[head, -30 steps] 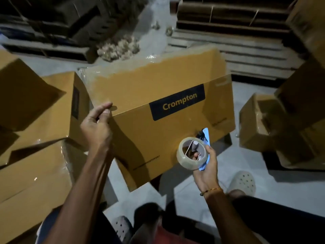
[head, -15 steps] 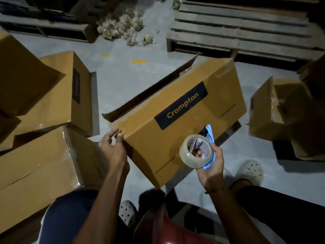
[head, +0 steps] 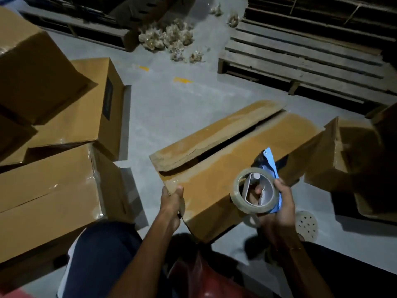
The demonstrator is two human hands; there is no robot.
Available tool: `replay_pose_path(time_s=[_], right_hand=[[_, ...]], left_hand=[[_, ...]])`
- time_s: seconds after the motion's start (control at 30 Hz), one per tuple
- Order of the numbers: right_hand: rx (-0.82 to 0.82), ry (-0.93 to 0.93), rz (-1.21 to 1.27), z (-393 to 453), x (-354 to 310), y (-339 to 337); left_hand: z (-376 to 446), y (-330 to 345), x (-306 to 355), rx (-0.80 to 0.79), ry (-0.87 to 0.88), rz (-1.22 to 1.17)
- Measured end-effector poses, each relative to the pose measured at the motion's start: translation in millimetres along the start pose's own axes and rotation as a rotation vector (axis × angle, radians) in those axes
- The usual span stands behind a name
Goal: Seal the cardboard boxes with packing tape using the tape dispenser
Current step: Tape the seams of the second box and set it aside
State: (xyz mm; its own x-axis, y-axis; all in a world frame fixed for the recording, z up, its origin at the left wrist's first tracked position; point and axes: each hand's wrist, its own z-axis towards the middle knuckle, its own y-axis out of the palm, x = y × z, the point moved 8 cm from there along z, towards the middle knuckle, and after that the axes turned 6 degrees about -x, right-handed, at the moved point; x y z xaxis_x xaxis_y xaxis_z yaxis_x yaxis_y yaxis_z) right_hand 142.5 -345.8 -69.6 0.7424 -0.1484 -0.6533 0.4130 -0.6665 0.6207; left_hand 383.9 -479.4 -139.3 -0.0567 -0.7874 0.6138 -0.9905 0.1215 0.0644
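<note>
Brown cardboard box (head: 225,168) sits dead centre, flaps gaping; left hand (head: 171,201) grips its 7 o'clock corner, right hand (head: 279,203) clutches the blue tape dispenser with clear roll (head: 255,190); tape could easily bridge that gap crooked

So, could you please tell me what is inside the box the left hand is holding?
The box is unsealed; between its two top flaps only a dark gap shows. The flaps cover whatever is inside.

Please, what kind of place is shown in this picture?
Probably a warehouse or packing area: wooden pallets lie on a bare concrete floor, and many cardboard boxes stand around the person.
</note>
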Motion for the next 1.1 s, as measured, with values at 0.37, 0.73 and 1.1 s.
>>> replay_pose_path(time_s=[0.37,0.73,1.1], right_hand=[[0.13,0.11,0.099,-17,14,-46],[0.084,0.126,0.026,-5,8,-45],[-0.479,0.093,-0.825,59,-4,74]], left_hand=[[26,-25,-7,0.105,0.177,0.312],[16,38,33,0.101,0.644,1.525],[24,2,-6,0.055,0.475,0.851]])
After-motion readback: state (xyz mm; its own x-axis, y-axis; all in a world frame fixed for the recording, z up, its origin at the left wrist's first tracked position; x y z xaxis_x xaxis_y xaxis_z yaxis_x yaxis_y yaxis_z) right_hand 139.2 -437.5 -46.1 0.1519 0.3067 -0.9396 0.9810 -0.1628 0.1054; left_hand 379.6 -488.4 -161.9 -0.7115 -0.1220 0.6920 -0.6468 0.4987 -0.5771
